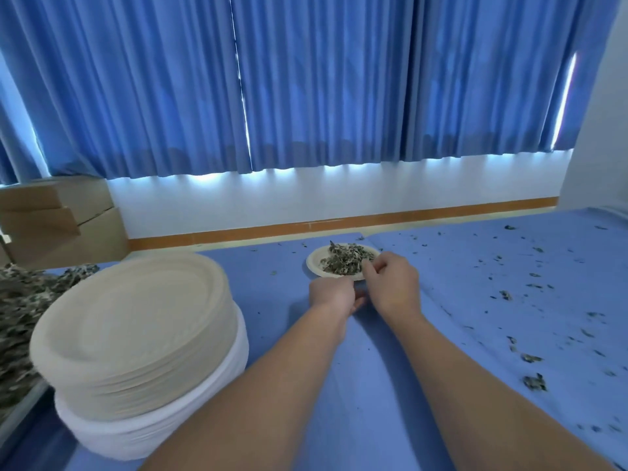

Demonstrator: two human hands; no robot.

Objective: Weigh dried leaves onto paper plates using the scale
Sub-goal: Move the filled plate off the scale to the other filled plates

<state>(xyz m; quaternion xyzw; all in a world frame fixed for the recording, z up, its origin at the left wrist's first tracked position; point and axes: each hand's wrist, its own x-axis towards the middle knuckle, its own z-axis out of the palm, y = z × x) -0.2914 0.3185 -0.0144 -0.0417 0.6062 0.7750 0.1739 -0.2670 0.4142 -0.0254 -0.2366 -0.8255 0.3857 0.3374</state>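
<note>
A heap of dried leaves (346, 261) is carried on a small paper plate (314, 263), which is set on the blue table (390, 368) close to its far edge, well ahead of the person. The plate's near rim is met by both hands. The right hand (390, 283) is seen with fingers curled at the rim, and is judged to be pinching it. The fingers of the left hand (334, 295) are hidden behind its back, so its grip cannot be told. Since the leaves are piled loosely and high, some could be shaken off if the plate were tilted or jerked, and a weighed portion would then be spoiled. The plate could also be pushed past the far edge if it were slid on too far. Scattered leaf bits (533, 382) are already strewn over the table to the right. A tall stack of empty plates (132, 334) stands near the left forearm and could be knocked by it, and a loose leaf pile (20, 300) lies beyond it. No scale is seen.
</note>
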